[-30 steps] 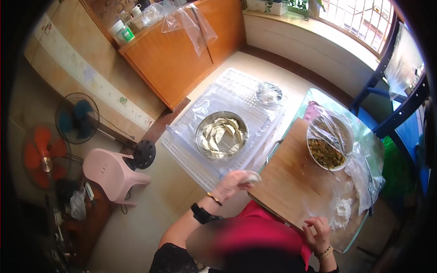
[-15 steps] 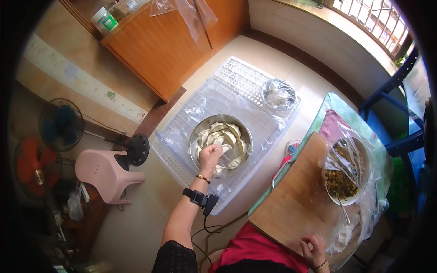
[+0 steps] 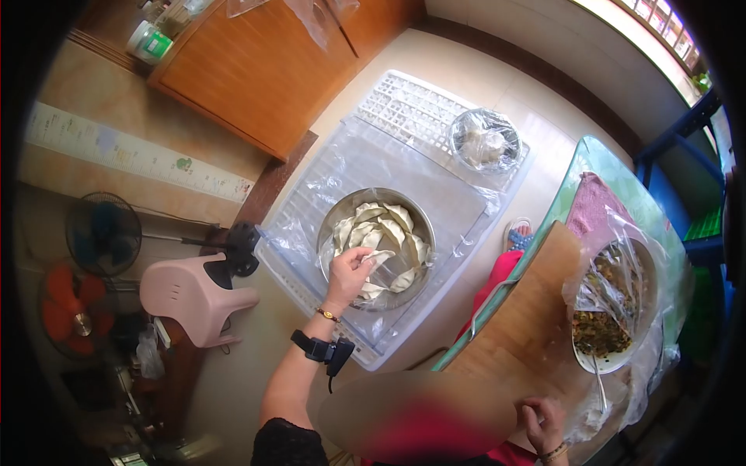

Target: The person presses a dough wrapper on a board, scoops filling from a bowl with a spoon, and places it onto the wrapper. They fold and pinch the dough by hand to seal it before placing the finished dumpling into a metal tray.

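My left hand (image 3: 350, 273) is closed in a pinch on a pale dumpling (image 3: 378, 259), over the near left part of a round metal pan (image 3: 429, 225). Several folded white dumplings (image 3: 364, 232) lie in the pan, mostly around its far and left sides. My right hand (image 3: 542, 423) rests at the near edge of a wooden board (image 3: 497, 349), fingers loosely bent and apart, holding nothing I can see. Close to it are white flour (image 3: 587, 419) and a bowl of chopped filling (image 3: 602, 330) with a spoon (image 3: 600, 384), partly under clear plastic.
The pan stands on a plastic-covered white crate (image 3: 381, 342), beside a plastic-wrapped bowl (image 3: 486, 141). A green-topped table (image 3: 587, 155) carries the board and a pink cloth (image 3: 590, 203). To the left are a pink stool (image 3: 183, 295) and fans (image 3: 78, 311). A wooden cabinet (image 3: 233, 78) stands behind.
The view has shifted, with the crate and table appearing rotated slightly. My left hand stays at the pan with the dumpling pinched. My right hand remains by the board's edge.
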### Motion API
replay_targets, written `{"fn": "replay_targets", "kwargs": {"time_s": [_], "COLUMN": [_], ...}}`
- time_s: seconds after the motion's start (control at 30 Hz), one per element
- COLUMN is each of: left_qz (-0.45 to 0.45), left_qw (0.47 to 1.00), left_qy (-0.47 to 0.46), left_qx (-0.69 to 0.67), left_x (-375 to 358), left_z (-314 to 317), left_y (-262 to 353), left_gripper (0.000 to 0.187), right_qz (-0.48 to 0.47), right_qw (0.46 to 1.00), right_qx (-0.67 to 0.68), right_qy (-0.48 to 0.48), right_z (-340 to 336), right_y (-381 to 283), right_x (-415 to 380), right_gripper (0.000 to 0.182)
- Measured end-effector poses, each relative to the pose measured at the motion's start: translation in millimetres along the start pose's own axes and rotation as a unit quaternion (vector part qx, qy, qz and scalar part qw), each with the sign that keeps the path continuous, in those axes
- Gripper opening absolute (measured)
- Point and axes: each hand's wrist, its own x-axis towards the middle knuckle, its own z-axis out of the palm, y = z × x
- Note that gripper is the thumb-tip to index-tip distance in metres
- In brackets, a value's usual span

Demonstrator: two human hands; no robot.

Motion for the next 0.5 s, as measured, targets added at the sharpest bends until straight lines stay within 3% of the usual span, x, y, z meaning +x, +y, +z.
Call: {"fn": "replay_targets", "kwargs": {"time_s": [0.2,0.3,0.5], "left_qz": [-0.006,0.032,0.032], "left_qw": [1.0,0.991,0.991], "left_qy": [-0.016,-0.045,0.006], "left_qx": [0.0,0.121,0.127], "left_x": [-1.4,7.8,13.3], "left_z": [-6.4,-11.9,-9.5], "left_y": [3.1,5.1,7.1], "left_gripper": [0.022,0.023,0.021], "right_qz": [0.016,0.025,0.02], "right_qw": [1.0,1.0,0.999], "right_qx": [0.014,-0.001,-0.017], "right_qy": [0.005,0.008,0.022], "right_z": [4.9,4.7,7.7], "right_y": [8.8,9.9,9.8], "right_x": [2.8,2.6,5.0], "right_gripper": [0.007,0.006,0.006]}}
